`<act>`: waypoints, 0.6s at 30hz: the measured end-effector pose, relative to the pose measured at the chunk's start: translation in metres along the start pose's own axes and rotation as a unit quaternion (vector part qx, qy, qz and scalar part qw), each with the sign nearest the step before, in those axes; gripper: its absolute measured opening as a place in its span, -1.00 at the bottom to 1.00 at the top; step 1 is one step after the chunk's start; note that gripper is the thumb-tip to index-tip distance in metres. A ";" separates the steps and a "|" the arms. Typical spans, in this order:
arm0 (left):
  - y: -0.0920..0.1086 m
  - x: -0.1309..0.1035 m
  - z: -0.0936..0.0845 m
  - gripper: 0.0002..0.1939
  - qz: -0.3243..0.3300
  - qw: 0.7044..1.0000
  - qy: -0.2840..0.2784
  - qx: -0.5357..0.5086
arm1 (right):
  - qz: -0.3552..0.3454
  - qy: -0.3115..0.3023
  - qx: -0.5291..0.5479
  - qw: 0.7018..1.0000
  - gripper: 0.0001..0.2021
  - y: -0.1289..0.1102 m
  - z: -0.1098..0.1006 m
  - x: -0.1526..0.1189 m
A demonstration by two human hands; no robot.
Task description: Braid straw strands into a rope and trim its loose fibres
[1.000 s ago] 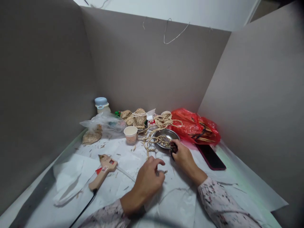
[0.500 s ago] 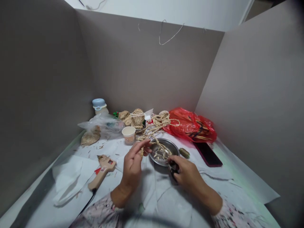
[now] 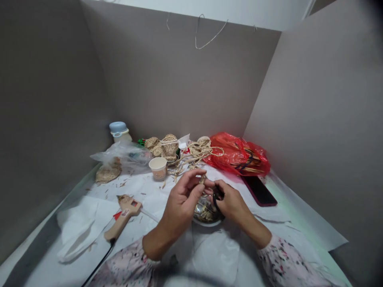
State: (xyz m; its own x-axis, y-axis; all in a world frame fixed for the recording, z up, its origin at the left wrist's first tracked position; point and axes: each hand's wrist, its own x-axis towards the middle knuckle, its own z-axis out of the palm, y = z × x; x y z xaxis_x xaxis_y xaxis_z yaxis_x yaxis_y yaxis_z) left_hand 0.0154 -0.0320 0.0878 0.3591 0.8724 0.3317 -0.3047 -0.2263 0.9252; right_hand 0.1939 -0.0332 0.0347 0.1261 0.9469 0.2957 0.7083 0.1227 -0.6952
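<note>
My left hand (image 3: 184, 199) is above the left side of a metal bowl (image 3: 208, 224), its thumb and fingers pinching a small piece of straw cord (image 3: 202, 180). Close beside it, my right hand (image 3: 231, 201) is closed on black-handled scissors (image 3: 218, 197) over the bowl's right side. The blades are hard to make out. Light scraps (image 3: 206, 212) lie in the bowl, partly hidden by both hands. Behind the hands, loose straw cord (image 3: 197, 153) trails from woven coils (image 3: 169, 146).
A glue gun (image 3: 122, 217) with its cord lies at left, near a paper cup (image 3: 158, 168). Plastic bags (image 3: 127, 153), a blue-lidded bottle (image 3: 119, 131), a red bag (image 3: 236, 153) and a phone (image 3: 259, 191) stand farther back. Grey panels (image 3: 179, 79) enclose the table.
My left hand has moved right, close to my right hand, with the cord piece raised over the bowl. The bowl appears nearer to me, and the view has shifted slightly.
</note>
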 end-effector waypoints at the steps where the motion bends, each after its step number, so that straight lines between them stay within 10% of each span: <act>1: -0.001 0.000 0.002 -0.62 -0.011 1.000 -0.004 -0.008 | -0.008 0.035 -0.013 0.999 -0.74 0.002 0.002 0.003; 7: -0.035 -0.009 -0.004 -0.46 -0.192 0.980 0.041 -0.039 | -0.034 0.283 -0.071 0.956 -0.72 0.029 -0.012 0.026; 18: -0.053 -0.015 -0.015 -0.58 -0.240 0.967 0.050 -0.069 | -0.064 0.281 -0.162 0.944 -0.60 0.051 -0.026 0.034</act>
State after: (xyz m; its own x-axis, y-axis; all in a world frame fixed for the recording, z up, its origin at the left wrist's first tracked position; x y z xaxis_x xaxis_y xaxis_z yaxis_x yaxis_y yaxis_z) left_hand 0.0129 -0.0268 0.0309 0.4035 0.9016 -0.1558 -0.2407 0.2688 0.9326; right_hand 0.2524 -0.0020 0.0261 0.3090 0.6118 0.7281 0.9065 0.0422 -0.4202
